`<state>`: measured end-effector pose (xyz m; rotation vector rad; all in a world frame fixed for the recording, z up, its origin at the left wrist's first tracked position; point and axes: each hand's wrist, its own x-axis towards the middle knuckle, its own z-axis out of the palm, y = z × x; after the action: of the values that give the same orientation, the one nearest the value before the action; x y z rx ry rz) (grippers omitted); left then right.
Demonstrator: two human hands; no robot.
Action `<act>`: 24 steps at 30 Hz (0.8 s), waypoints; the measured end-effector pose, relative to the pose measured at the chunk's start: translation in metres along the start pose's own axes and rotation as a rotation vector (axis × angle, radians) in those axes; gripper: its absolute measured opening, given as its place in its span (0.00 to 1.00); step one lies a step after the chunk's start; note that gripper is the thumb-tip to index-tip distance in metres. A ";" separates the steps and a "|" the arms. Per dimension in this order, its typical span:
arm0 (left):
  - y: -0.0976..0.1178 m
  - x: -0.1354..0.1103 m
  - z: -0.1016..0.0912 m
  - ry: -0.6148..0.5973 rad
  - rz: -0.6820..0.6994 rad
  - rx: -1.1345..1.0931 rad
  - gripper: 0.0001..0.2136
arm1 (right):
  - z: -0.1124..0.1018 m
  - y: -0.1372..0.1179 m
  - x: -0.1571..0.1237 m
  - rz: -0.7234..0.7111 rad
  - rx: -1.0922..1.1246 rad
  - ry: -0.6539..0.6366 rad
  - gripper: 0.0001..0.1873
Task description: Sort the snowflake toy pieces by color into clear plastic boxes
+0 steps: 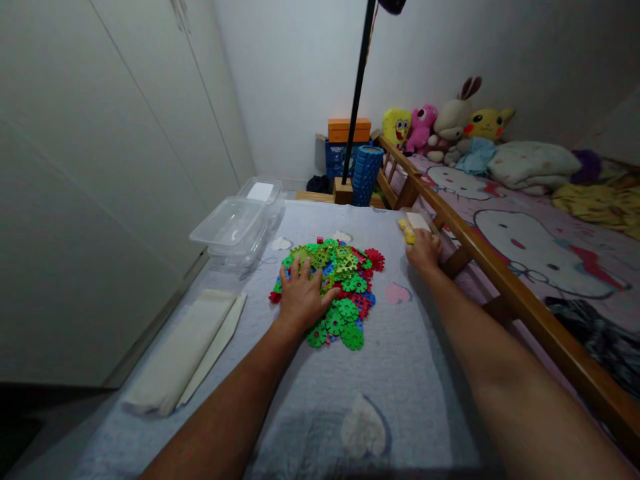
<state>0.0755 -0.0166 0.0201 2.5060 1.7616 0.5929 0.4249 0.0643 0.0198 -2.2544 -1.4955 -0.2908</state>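
A heap of flat plastic gear-shaped pieces point(345, 280), green, red, blue and yellow, lies in the middle of a pale blue quilted mat point(350, 400). My left hand point(300, 297) rests flat on the left side of the heap with its fingers spread. My right hand point(424, 250) is at the mat's right edge, its fingers closed around yellow pieces point(407, 232) at a small clear container point(417, 219). How many it holds I cannot make out.
Clear plastic tubs point(235, 227) stand at the mat's far left. A folded white cloth point(185, 350) lies at the near left. A wooden bed rail point(505, 273) runs along the right, a black pole point(357, 100) stands behind, and cupboard doors point(100, 167) are on the left.
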 end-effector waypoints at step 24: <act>0.015 -0.007 -0.009 -0.083 0.345 -0.147 0.17 | -0.036 -0.001 -0.089 -0.272 0.095 -0.070 0.10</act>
<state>0.0837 -0.0300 0.0297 2.7005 1.2168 0.5945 0.3904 -0.0252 0.0175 -2.0067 -1.8158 -0.2162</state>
